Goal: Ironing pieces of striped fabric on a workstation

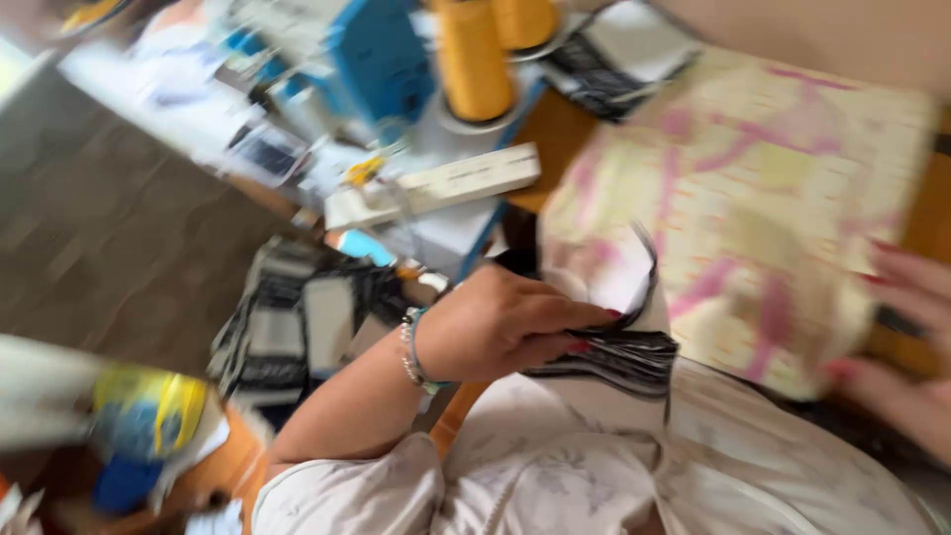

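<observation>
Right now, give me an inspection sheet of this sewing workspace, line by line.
Surface: brown wooden table, mostly covered.
Job's things: stack of black-and-white striped fabric pieces, pinched at its edge; cream cloth with pink pattern spread on the table.
Clutter: two yellow thread cones, blue machine part, more striped pieces lower left, blurred yellow-and-blue object.
Grippers: left hand grips the stack; right hand rests at the cloth's right edge, grip blurred.
Cables: white power strip; no cords made out.
Surroundings: dark patterned floor; view motion-blurred.
</observation>
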